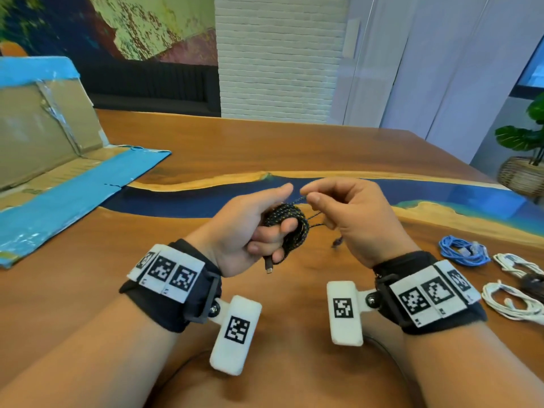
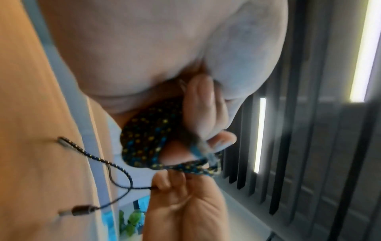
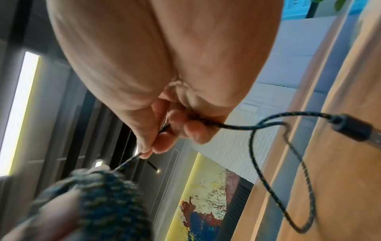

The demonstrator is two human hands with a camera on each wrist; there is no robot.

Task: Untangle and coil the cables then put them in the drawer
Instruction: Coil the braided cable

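A black braided cable with yellow and blue flecks (image 1: 290,223) (image 2: 144,137) (image 3: 111,200) is wound in a coil around the fingers of my left hand (image 1: 259,228), which grips it above the table. One plug (image 1: 268,266) hangs below that hand. My right hand (image 1: 329,207) (image 3: 164,130) pinches the free strand just right of the coil. The loose tail loops down to a second plug (image 1: 338,240) (image 3: 354,128) (image 2: 82,210) over the table.
A cardboard drawer with blue edging (image 1: 47,160) lies open at the left of the wooden table (image 1: 265,142). A coiled blue cable (image 1: 462,253) and white cable bundles (image 1: 512,295) lie at the right. A potted plant (image 1: 527,151) stands beyond the table.
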